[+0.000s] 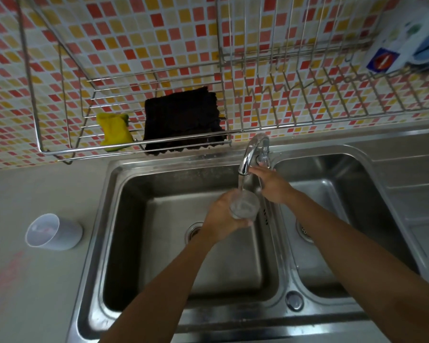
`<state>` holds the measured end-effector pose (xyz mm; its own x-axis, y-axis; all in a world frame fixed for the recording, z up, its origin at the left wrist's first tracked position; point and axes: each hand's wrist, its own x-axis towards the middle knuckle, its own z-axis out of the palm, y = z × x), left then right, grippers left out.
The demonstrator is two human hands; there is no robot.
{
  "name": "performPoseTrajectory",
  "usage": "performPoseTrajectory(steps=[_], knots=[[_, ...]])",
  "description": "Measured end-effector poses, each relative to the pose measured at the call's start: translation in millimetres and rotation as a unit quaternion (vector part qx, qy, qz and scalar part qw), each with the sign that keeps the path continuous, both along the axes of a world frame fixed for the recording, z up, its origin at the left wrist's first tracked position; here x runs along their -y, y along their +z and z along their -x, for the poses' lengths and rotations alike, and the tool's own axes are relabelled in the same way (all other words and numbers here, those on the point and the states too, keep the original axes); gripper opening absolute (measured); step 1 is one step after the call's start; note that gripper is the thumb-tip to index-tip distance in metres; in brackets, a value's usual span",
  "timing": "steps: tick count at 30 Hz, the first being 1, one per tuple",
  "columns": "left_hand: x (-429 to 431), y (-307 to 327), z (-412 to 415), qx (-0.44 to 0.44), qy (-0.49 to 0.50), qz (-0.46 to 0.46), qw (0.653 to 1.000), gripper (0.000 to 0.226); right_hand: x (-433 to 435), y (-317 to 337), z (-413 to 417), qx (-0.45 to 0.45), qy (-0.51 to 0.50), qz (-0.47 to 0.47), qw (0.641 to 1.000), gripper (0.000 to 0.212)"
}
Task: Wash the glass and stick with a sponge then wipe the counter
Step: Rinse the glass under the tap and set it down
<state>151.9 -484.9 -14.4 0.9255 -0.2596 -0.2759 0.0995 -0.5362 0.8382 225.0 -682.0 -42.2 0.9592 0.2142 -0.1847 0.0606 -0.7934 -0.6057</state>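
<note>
Both busy mid-frame: left hand [221, 216] grips the glass [243, 205] under running water for rinsing, right hand [273, 184] rests straight fingers on the tap [252, 152].

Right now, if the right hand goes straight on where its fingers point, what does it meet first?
The curved chrome faucet: the right hand points at its base and lever, seemingly almost touching it. Depth is unclear, so contact is uncertain.

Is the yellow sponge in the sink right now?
No, the yellow sponge lies in the wire rack, beside a dark cloth.
</note>
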Motion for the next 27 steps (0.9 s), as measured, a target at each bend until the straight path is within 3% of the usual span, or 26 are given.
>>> performPoseTrajectory(steps=[5, 12, 17, 23, 27], knots=[[3, 4, 1, -0.005, -0.005, -0.004, 1.0, 0.073, 2, -7, -4, -0.026, -0.01, -0.012, 1.0, 0.074], [0, 11, -9, 0.025, -0.014, -0.048, 0.998, 0.084, 2, -11, -6, -0.048, -0.016, -0.036, 0.998, 0.077], [-1, 8, -5, 0.02, 0.003, -0.034, 0.999, 0.086, -3, -5, -12, -0.046, -0.087, -0.113, 0.989, 0.06], [-3, 5, -3, 0.033, 0.032, -0.022, 0.999, 0.084, 0, -1, -13, -0.05, -0.233, -0.259, 0.936, 0.042], [-3, 8, -9, 0.042, 0.053, -0.016, 0.998, 0.076, 5, 3, -12, -0.08, -0.3, -0.366, 0.877, 0.044]])
